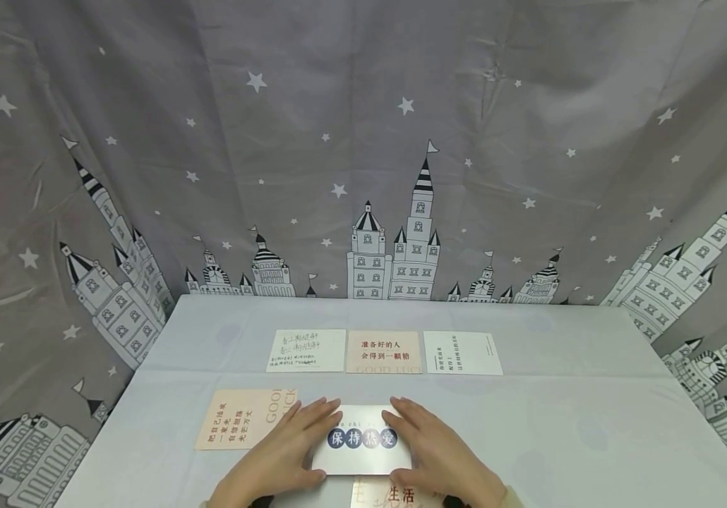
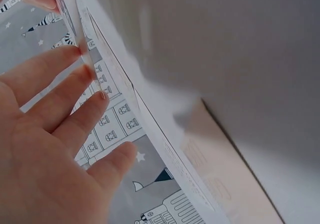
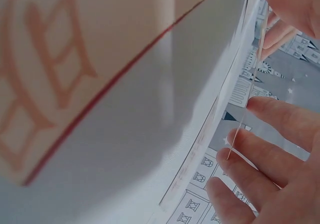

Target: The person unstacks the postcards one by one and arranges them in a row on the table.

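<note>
A white card (image 1: 362, 462) printed with a row of dark blue circles bearing characters is held level above the table, near its front. My left hand (image 1: 277, 455) grips its left edge, thumb at the near corner and fingers at the far one. At the opposite edge, my right hand (image 1: 449, 455) holds it the same way. In the right wrist view the card (image 3: 243, 120) appears as a thin line against the fingertips. Beneath, a cream card (image 1: 373, 497) with red characters lies partly hidden by the held card.
Along the back of the white table (image 1: 560, 423) lie a white card with handwriting (image 1: 306, 351), a pink card (image 1: 384, 342) and a white card with vertical text (image 1: 478, 353). Another pink card (image 1: 230, 416) sits left, partly behind my left hand. A grey castle-print curtain (image 1: 300, 176) hangs behind.
</note>
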Available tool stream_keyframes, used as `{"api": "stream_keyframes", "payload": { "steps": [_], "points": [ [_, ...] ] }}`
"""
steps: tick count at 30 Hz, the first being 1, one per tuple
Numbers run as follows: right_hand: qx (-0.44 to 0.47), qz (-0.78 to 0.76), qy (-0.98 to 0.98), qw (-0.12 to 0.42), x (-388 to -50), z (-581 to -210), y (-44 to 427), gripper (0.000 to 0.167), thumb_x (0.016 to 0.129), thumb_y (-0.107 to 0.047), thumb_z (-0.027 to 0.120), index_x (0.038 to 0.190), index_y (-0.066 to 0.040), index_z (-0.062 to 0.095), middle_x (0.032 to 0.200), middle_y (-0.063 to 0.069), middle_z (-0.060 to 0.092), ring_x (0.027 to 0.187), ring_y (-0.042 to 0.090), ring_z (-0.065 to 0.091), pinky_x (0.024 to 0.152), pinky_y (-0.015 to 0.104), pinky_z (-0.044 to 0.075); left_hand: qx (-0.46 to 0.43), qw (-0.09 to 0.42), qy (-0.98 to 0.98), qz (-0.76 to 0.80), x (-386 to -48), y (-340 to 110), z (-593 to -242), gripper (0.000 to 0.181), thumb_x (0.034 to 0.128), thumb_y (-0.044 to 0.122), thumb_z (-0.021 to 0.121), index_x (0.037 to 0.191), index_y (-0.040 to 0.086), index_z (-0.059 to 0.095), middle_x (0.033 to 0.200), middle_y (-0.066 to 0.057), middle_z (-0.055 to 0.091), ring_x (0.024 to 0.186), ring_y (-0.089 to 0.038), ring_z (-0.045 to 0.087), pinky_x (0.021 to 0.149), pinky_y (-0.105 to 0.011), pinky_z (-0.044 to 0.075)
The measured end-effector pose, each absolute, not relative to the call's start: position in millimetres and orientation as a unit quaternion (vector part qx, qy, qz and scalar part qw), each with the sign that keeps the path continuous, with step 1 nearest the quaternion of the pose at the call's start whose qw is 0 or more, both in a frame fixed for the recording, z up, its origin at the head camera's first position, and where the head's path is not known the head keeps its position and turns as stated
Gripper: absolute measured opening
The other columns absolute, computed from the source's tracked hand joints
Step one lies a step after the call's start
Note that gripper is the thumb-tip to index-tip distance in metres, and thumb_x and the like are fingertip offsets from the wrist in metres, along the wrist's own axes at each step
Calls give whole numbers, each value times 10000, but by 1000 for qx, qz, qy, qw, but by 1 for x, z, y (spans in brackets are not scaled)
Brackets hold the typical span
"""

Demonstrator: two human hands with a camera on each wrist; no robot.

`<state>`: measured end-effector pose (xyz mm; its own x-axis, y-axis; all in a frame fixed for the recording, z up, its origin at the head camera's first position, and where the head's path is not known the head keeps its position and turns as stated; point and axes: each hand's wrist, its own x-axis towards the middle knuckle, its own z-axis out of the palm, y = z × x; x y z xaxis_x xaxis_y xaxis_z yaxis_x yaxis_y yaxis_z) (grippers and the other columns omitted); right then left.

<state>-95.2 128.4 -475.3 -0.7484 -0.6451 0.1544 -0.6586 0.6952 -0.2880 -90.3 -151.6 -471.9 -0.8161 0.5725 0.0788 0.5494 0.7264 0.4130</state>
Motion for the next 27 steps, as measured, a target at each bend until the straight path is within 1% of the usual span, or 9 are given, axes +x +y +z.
{"api": "stream_keyframes", "payload": {
  "steps": [4, 11, 17, 21, 27],
  "points": [
    [353, 160, -922, 12, -100, -475, 124, 761, 752, -430, 767, 1372, -71, 510, 1439, 134, 433, 1310, 294, 414, 1033, 418, 401, 302, 24, 928, 216, -94, -154, -471, 755, 681, 267, 798, 1352, 43, 535, 1478, -70, 404, 1358, -314, 341, 1116, -547, 183],
    [355, 149, -923, 10, -108, -477, 119, 758, 757, -420, 768, 1375, -67, 506, 1433, 147, 434, 1307, 293, 417, 1043, 401, 391, 317, 5, 924, 212, -99, -158, -470, 743, 676, 250, 807, 1333, 22, 546, 1458, -100, 427, 1335, -343, 369, 1087, -593, 209],
    [353, 152, -923, 0, -115, -475, 116, 765, 761, -425, 757, 1383, -62, 497, 1445, 157, 418, 1317, 305, 403, 1056, 409, 375, 307, 18, 926, 219, -105, -161, -471, 759, 673, 252, 808, 1342, 19, 536, 1471, -111, 405, 1352, -348, 340, 1104, -580, 182],
    [353, 156, -923, -4, -119, -474, 113, 755, 760, -400, 754, 1384, -62, 497, 1448, 158, 415, 1321, 307, 399, 1064, 412, 364, 305, 22, 927, 217, -110, -162, -473, 767, 672, 251, 805, 1346, 12, 529, 1470, -124, 403, 1349, -359, 340, 1100, -587, 186],
    [365, 146, -919, 5, -126, -475, 109, 745, 753, -383, 771, 1368, -53, 512, 1433, 165, 432, 1311, 300, 415, 1061, 398, 370, 300, 30, 928, 220, -116, -165, -476, 766, 673, 243, 804, 1346, 5, 525, 1469, -140, 399, 1349, -368, 336, 1097, -599, 178]
  ]
}}
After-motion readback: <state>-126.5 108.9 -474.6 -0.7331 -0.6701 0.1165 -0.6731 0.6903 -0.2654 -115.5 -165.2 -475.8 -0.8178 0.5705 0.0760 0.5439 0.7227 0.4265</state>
